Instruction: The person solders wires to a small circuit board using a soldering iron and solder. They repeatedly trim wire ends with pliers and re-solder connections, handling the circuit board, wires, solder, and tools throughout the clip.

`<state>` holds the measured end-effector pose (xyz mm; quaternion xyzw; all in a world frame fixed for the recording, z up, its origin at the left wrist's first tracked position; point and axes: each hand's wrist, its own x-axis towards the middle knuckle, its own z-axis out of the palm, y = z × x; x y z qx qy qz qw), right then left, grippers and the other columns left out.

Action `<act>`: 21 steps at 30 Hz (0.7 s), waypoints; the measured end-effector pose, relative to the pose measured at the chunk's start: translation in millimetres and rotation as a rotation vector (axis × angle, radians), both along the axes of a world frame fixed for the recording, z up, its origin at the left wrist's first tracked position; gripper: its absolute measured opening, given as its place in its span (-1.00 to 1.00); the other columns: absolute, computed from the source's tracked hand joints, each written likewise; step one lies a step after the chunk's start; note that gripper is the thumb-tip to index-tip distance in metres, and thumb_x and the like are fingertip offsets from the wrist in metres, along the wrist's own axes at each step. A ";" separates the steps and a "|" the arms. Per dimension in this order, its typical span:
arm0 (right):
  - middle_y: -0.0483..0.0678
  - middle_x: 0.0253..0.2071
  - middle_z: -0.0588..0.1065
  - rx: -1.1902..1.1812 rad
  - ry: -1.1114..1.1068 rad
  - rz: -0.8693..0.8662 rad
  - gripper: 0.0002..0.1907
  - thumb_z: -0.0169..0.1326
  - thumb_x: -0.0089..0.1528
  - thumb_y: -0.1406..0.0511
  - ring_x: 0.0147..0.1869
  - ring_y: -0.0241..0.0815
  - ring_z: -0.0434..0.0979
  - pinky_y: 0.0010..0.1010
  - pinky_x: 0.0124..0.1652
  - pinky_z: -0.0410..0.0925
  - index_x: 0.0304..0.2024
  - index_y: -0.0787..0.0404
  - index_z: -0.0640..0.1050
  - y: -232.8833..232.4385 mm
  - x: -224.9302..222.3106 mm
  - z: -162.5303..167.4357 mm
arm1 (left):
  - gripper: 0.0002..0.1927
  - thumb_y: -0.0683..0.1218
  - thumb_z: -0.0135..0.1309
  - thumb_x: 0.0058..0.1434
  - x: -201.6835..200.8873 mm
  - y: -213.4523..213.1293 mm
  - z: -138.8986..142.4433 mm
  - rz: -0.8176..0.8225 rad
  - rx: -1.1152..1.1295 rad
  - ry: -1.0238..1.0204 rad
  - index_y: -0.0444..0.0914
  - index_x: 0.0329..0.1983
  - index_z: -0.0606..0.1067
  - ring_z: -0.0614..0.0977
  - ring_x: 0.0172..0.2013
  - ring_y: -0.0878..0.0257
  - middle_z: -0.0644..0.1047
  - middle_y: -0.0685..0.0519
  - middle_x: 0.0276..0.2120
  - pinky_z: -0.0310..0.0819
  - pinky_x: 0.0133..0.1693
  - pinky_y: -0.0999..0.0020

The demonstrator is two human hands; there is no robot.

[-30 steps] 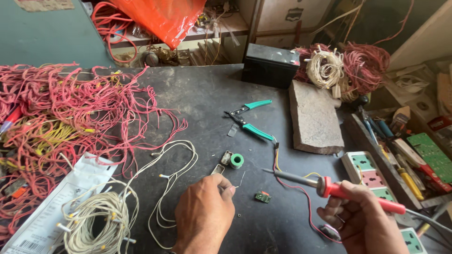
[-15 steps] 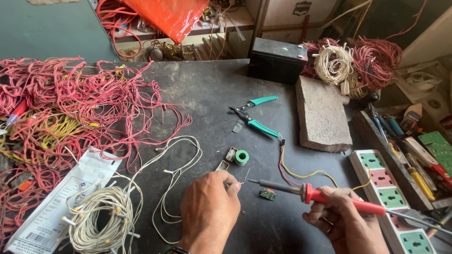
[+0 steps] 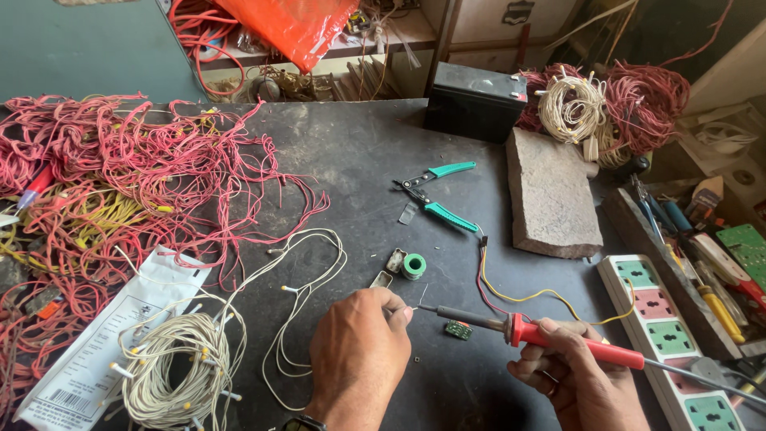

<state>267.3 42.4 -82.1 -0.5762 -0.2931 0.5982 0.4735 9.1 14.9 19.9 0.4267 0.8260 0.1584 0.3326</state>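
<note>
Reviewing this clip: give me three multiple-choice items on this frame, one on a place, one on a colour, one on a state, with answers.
1. Where does the stone slab lie?
A. right of the green-handled pliers
B. on the white wire coil
C. under the left hand

2. What colour is the soldering iron handle?
A. blue
B. red
C. yellow

3. How does the right hand stand?
A. open and empty
B. flat on the power strip
C. closed around the iron's handle

Answers: 1 A, the slab sits right of the pliers; 2 B, the grip is red; 3 C, fingers wrap the handle.
</note>
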 end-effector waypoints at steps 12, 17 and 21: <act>0.11 -0.40 0.49 -0.031 -0.029 -0.023 -0.72 0.10 0.28 0.21 -0.34 0.00 0.61 -0.01 -0.24 0.56 -0.16 0.33 0.49 -1.2 -1.9 2.5 | -0.81 0.09 0.16 0.25 0.4 0.5 5.7 -0.015 -0.057 -0.003 -0.06 -0.20 0.65 0.72 -0.16 0.12 0.69 0.03 -0.28 0.58 -0.10 0.20; 0.11 -0.41 0.49 -0.017 -0.016 -0.011 -0.73 0.10 0.27 0.21 -0.34 -0.01 0.61 -0.01 -0.24 0.56 -0.16 0.31 0.50 -0.7 -0.6 -0.4 | -0.81 0.09 0.16 0.25 0.1 0.2 4.1 -0.014 -0.045 -0.011 -0.05 -0.20 0.65 0.73 -0.17 0.12 0.69 0.04 -0.29 0.58 -0.11 0.19; 0.11 -0.41 0.49 -0.008 -0.013 -0.013 -0.73 0.10 0.28 0.21 -0.34 -0.02 0.61 -0.01 -0.24 0.57 -0.17 0.32 0.50 0.0 0.7 -2.4 | -0.81 0.09 0.16 0.25 0.3 0.4 3.4 -0.018 -0.058 -0.007 -0.05 -0.19 0.65 0.73 -0.17 0.12 0.69 0.04 -0.29 0.58 -0.11 0.19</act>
